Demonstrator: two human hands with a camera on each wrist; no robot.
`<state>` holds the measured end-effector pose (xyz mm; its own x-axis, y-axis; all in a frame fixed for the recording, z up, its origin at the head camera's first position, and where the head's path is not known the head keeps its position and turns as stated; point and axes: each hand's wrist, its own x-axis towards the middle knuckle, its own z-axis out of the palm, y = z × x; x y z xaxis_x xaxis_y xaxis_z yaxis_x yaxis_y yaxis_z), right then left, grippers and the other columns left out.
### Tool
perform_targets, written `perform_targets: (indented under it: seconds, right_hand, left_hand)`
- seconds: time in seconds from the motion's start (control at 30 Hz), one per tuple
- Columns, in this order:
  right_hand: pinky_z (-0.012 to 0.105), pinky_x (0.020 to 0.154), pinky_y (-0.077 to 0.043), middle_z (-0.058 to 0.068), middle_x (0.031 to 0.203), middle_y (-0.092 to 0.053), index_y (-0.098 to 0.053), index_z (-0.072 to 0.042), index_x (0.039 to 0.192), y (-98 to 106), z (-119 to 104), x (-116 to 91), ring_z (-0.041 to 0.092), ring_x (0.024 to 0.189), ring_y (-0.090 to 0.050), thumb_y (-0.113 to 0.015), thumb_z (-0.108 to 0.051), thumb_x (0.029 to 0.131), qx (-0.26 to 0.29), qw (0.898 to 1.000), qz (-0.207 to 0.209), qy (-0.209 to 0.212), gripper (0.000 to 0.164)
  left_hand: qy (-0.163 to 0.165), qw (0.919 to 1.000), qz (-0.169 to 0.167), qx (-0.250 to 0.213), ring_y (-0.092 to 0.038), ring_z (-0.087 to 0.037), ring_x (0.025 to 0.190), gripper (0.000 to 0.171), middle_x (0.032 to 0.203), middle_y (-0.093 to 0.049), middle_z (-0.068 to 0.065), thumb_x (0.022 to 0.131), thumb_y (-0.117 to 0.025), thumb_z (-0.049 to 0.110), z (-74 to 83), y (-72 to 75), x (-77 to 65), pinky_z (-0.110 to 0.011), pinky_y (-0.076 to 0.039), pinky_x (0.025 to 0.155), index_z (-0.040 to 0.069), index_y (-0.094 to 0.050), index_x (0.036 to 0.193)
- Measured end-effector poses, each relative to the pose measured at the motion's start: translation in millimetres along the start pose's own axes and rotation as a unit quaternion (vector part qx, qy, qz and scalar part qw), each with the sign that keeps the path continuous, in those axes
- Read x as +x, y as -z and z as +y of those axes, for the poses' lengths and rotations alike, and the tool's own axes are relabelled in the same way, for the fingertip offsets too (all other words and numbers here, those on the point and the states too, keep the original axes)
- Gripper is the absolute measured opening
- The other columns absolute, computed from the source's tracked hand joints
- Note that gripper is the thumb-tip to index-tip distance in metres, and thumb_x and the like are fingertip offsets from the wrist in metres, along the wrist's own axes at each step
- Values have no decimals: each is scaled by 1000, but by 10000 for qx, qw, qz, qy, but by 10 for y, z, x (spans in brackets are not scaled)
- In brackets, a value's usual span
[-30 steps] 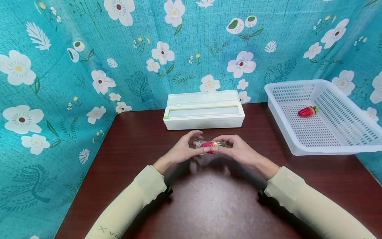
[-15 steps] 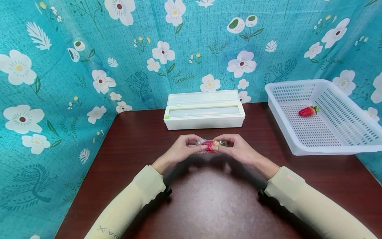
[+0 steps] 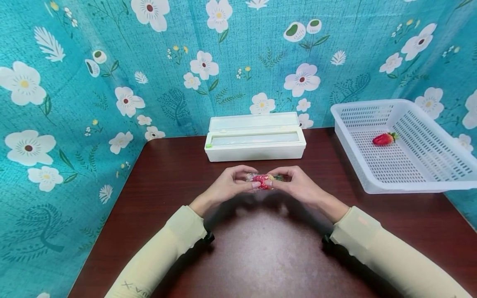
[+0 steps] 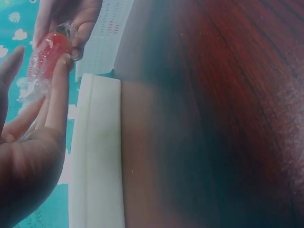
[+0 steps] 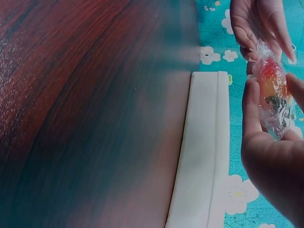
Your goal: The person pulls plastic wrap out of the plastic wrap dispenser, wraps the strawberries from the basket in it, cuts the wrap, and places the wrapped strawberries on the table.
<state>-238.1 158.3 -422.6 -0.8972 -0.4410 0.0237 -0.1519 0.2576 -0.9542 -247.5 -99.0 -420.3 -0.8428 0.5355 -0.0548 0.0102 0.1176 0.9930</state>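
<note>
A red strawberry (image 3: 263, 181) wrapped in clear plastic film is held between both hands above the table. My left hand (image 3: 227, 184) holds its left end, thumb on the near side of the fruit; in the left wrist view its index finger stands off the film. My right hand (image 3: 298, 186) pinches the leafy end between thumb and fingers. In the right wrist view the wrapped strawberry (image 5: 273, 90) shows green leaves under crinkled film, with a twisted tail of film at the left hand's fingers. The fingers partly cover the fruit in the head view.
Behind the hands stands a white film dispenser box (image 3: 255, 151), lid raised. To the right, a white plastic basket (image 3: 369, 171) contains one unwrapped strawberry (image 3: 385, 139). The dark red wooden table (image 3: 171, 182) meets a blue floral cloth (image 3: 238, 54) at its back and left.
My left hand's raised fingers have come nearer the film, and its thumb has shifted slightly left on the strawberry. The right hand keeps its grip almost unmoved. Box and basket stay put.
</note>
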Motion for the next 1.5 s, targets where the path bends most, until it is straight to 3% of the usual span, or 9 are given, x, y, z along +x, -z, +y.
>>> perform_targets:
  seconds: [0.13, 0.27, 0.47, 0.6, 0.8, 0.9, 1.0, 1.23, 1.5]
  right_hand:
    - [43, 75, -57, 8, 107, -73, -74, -7, 118, -16, 27, 4, 42, 88, -63, -78, -21, 94, 57, 9999, -55, 103, 28]
    - [38, 78, -58, 11, 106, -73, -73, -4, 118, -52, 24, 3, 38, 90, -68, -77, -19, 95, 79, 9998, -106, 165, 29]
    - [29, 75, -55, 13, 107, -72, -72, -4, 119, -74, -2, -4, 34, 88, -67, -77, -20, 94, -69, 9997, -114, 215, 30]
    - [32, 80, -57, 4, 112, -70, -68, -11, 126, -58, -6, -21, 23, 92, -68, -82, -22, 90, -581, 9956, -256, 694, 40]
    - [34, 84, -57, -3, 114, -68, -65, -10, 128, -35, 4, -24, 13, 97, -65, -88, -12, 83, -1989, 9595, -97, 1993, 51]
    - [35, 81, -56, -1, 111, -69, -66, -7, 126, -35, 12, -17, 13, 94, -64, -87, -9, 83, -2461, 9431, -43, 2235, 47]
    - [35, 82, -56, 2, 111, -70, -66, -4, 126, -28, 10, -17, 14, 94, -64, -86, -9, 84, -2679, 9373, -63, 2227, 47]
    - [38, 81, -57, 2, 113, -70, -66, -5, 127, 22, -6, -39, 13, 95, -64, -87, -9, 83, -2576, 9433, -127, 2092, 49]
    - [43, 82, -58, 5, 109, -70, -59, -10, 137, 86, -15, -51, 20, 91, -68, -74, -33, 97, -1231, 9865, -811, 713, 48]
  left_hand:
    - [-79, 9995, -24, 317, -73, -24, 90, 33, 111, -72, -12, 97, -74, 14, 13, -13, 13, -53, -56, 88, 2, -68, 127]
    - [-198, 9969, 281, 704, -68, -17, 78, 21, 98, -75, -7, 98, -72, 18, 1, -35, 26, -61, -54, 84, 3, -77, 112]
    - [-151, 9958, 545, 715, -63, -13, 76, 17, 92, -75, -6, 96, -75, 19, -15, -29, 16, -61, -54, 80, 4, -80, 102]
    - [-94, 9958, 616, 672, -62, -13, 76, 19, 92, -75, -6, 96, -75, 22, -8, -19, 7, -57, -55, 77, 5, -80, 103]
    - [59, 9976, 566, 407, -66, -13, 78, 22, 97, -75, -9, 99, -71, 19, -11, -18, 2, -61, -54, 84, 2, -77, 112]
    - [145, 9983, 429, 354, -68, -12, 78, 25, 99, -75, -10, 100, -70, 19, -22, -21, -2, -62, -53, 87, 0, -74, 116]
    - [223, 9991, 291, 216, -71, -14, 80, 25, 99, -75, -13, 100, -70, 15, -30, -18, -10, -63, -52, 89, -2, -72, 117]
    - [272, 9994, 122, -203, -73, -19, 79, 16, 92, -73, -17, 93, -71, -6, -30, 4, -23, -62, -51, 88, -15, -67, 105]
    - [287, 9991, 297, -103, -73, -18, 78, 20, 94, -74, -17, 91, -75, -4, -29, 37, -49, -63, -51, 88, -11, -70, 109]
